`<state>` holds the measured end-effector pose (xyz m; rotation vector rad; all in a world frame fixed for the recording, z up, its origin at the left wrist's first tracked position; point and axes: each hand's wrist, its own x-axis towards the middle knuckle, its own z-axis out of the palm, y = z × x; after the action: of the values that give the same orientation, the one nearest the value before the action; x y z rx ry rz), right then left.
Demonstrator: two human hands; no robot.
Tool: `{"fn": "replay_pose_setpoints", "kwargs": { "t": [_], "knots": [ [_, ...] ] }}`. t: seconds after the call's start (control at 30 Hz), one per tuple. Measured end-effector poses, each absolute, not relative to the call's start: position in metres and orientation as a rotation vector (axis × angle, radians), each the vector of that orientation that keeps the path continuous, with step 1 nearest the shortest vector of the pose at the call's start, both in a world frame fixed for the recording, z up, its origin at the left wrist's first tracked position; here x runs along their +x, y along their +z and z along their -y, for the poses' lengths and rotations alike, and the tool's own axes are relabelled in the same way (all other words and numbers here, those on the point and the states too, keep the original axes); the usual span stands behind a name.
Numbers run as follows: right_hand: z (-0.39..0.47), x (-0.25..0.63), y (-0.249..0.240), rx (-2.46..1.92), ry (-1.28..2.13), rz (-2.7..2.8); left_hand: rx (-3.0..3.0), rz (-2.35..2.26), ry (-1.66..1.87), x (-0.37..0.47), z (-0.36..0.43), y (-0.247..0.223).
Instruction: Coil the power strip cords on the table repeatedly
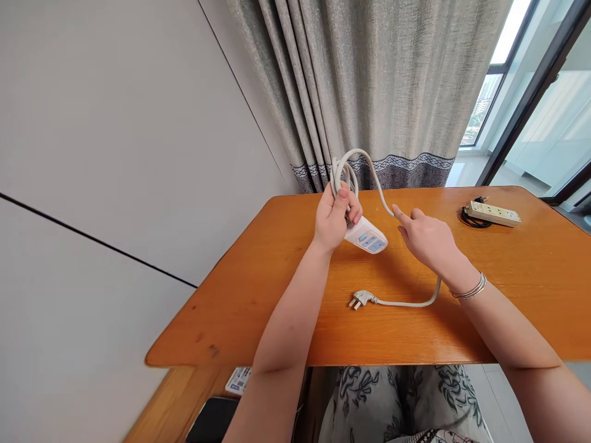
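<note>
Above a counter (286,246), a white power strip (367,237) juts from the left hand (336,212) clasping its looped, bendy-looking cord (373,166), the right hand (429,240) holds another stretch, and the hard, probably light strip seems best gripped by its body.

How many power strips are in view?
2: one white power strip in the left hand, one cream power strip near the far right of the table. No others visible.

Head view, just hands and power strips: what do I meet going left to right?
Left hand → white power strip with blue socket faces → right hand → cream power strip on the table's far right side.
</note>
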<state>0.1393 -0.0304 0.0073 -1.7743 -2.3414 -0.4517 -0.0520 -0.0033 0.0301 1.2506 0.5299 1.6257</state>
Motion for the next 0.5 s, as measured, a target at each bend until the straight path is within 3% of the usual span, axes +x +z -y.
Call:
{"fn": "replay_pose_setpoints", "kwargs": {
  "t": [0.23, 0.5],
  "knots": [
    [0.041, 0.136, 0.016, -1.583, -0.452, 2.589, 1.574, -0.481, 1.491, -0.049, 0.002, 0.022],
    [0.057, 0.145, 0.025, -0.933, -0.415, 2.558, 1.919, -0.652, 1.267, -0.043, -0.003, 0.009]
  ]
}}
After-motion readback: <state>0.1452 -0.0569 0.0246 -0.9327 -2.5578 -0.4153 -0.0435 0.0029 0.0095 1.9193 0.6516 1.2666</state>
